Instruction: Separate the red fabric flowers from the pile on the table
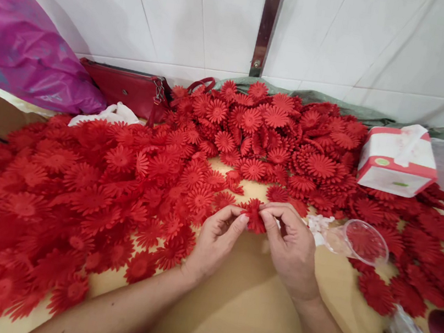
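Note:
A red artificial flower (254, 216) is pinched between my two hands, just above the table near the middle. My left hand (217, 238) grips its left edge between thumb and fingers. On the other side, my right hand (291, 246) holds its right edge the same way. The fingertips partly cover the flower. Loose red flower pieces (123, 160) spread in a big heap to the left. Behind my hands rises another pile of red flowers (251, 121), many of them layered.
A tissue box (396, 170) rests on flowers at the right. Nearer lies a clear plastic tub (366, 242) beside white scraps (321, 223). A red handbag (127, 88) and a purple bag (29, 32) stand at the back left. The white tiled wall (166, 8) bounds the table.

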Tool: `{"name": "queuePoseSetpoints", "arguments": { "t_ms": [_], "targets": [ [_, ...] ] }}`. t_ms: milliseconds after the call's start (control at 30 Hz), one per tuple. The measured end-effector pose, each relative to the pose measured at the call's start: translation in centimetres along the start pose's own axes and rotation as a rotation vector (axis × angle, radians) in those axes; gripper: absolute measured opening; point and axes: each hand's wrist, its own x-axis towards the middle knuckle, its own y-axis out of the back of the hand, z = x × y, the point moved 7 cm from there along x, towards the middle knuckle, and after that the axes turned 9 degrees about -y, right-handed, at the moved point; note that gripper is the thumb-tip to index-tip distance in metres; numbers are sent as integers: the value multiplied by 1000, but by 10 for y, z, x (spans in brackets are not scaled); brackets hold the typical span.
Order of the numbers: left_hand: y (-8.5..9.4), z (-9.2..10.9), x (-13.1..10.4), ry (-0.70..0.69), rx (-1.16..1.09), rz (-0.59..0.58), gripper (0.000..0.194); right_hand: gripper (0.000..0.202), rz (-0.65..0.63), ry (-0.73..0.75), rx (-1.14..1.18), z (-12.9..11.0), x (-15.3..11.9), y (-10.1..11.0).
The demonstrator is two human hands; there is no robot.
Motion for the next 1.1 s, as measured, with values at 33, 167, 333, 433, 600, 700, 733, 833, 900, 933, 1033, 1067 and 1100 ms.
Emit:
{"name": "queuePoseSetpoints", "arguments": {
  "t_ms": [33,167,333,433,600,700,733,833,900,933,1033,1067,1100],
  "targets": [
    [1,-1,0,2,-1,13,31,13,-1,-3,10,0,0,0],
    [3,-3,1,2,-12,61,32,5,-1,42,14,-5,-1,-2],
    [4,-3,2,5,-7,53,29,4,-52,43,10,-5,0,-6],
    [4,1,2,-6,39,19,30,10,-29,82,-26,-7,0,-4],
    [-1,1,1,10,-11,-21,29,13,15,164,-113,-11,-3,-3],
    [-1,-3,2,19,-60,-1,31,13,21,236,-151,-16,-6,-5],
    [-1,-5,2,23,-63,2,32,14,20,249,-154,-18,-6,-5],
    [-1,-7,3,26,-40,-21,32,14,13,207,-130,-17,-6,-5],
    [0,-7,3,19,-25,-37,31,14,9,140,-101,-13,-4,-4],
    [0,-7,3,14,-21,-37,30,14,10,105,-83,-11,-4,-3],
    [2,-6,4,7,-24,-32,27,16,15,-5,-21,-2,-2,0],
    [3,-7,4,7,-33,-33,28,16,23,-45,1,2,-1,2],
    [3,-8,5,8,-46,-37,28,17,33,-84,21,6,0,4]
  ]
}}
